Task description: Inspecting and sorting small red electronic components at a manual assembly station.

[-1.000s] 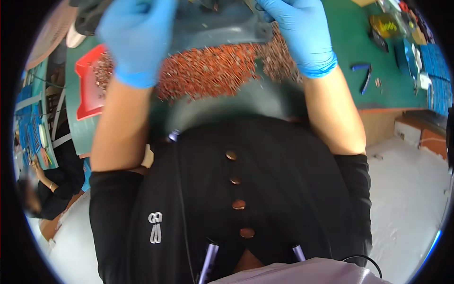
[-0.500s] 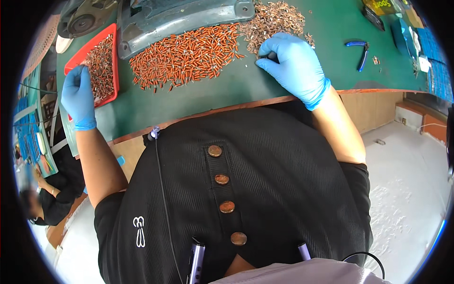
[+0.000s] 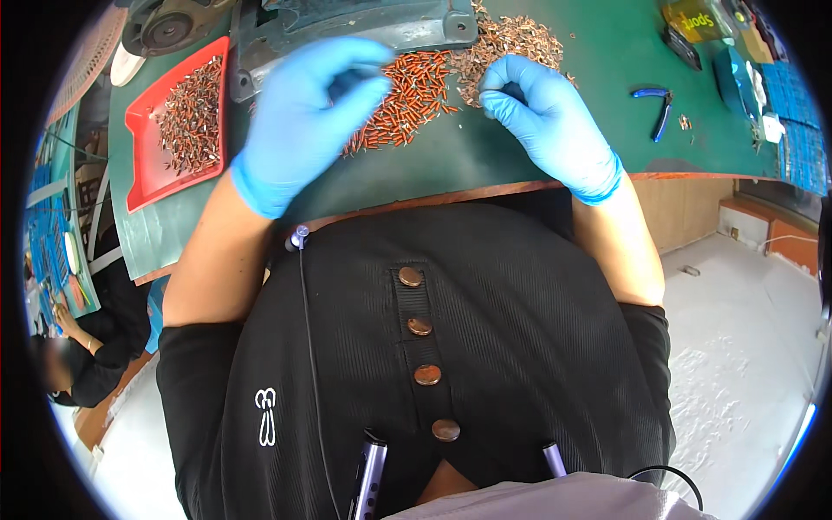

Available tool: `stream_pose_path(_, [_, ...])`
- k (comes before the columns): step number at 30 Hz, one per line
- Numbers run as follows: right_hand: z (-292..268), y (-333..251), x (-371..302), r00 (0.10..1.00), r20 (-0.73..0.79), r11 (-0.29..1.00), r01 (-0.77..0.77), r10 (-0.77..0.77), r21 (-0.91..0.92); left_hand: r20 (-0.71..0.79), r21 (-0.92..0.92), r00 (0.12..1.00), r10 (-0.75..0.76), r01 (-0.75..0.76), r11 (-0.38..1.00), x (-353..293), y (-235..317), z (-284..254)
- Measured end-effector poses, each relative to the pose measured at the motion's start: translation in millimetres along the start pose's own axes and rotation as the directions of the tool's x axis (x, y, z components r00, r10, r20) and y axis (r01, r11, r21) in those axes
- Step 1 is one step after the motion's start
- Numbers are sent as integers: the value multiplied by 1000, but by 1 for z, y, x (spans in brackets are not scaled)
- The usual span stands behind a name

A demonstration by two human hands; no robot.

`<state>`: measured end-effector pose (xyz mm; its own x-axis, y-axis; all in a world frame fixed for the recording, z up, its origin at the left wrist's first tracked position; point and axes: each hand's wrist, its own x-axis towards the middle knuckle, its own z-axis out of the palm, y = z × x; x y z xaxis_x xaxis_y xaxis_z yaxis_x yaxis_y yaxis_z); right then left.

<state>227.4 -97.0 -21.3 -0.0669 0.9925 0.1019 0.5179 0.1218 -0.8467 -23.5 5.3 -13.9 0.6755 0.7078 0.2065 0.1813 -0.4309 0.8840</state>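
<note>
My left hand (image 3: 303, 121), in a blue glove, hovers over the pile of small orange cylindrical parts with metal ends (image 3: 407, 108) and hides its left portion. Its fingers curve toward the thumb but are smeared by motion, so what they hold cannot be seen. To the right, my gloved right hand (image 3: 555, 126) is closed, index fingertip and thumb tip brought together, at the near edge of a heap of small copper-coloured pieces (image 3: 520, 39). Anything in that pinch is too small to make out. A red tray (image 3: 143, 173) at the left contains many small orange-and-metal parts (image 3: 191, 117).
A dark grey machine housing (image 3: 347, 30) stands behind the orange pile. Blue-handled pliers (image 3: 663, 113) lie on the green tabletop (image 3: 607, 95) at the right, beside a few tiny scraps (image 3: 685, 122). Another person's arm (image 3: 82, 338) shows at far left.
My left hand has left the red tray and swung right over the orange pile. The right hand has shifted slightly, still pinched beside the copper-coloured heap.
</note>
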Motion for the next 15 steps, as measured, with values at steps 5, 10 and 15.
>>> stream_pose_path(5, [7, -13, 8, 988, -10, 925, -141, 155, 352, 106, -89, 993, 42, -32, 996, 19, 12, 32])
stream_pose_path(10, [7, -13, 10, 988, -44, 892, -112, 146, 438, 132, -215, 989, 70, -41, 976, 33, 5, 44])
stream_pose_path(15, [6, -6, 12, 982, -83, 845, -101, 169, 525, 107, -118, 986, 131, -118, 986, 41, 1, 47])
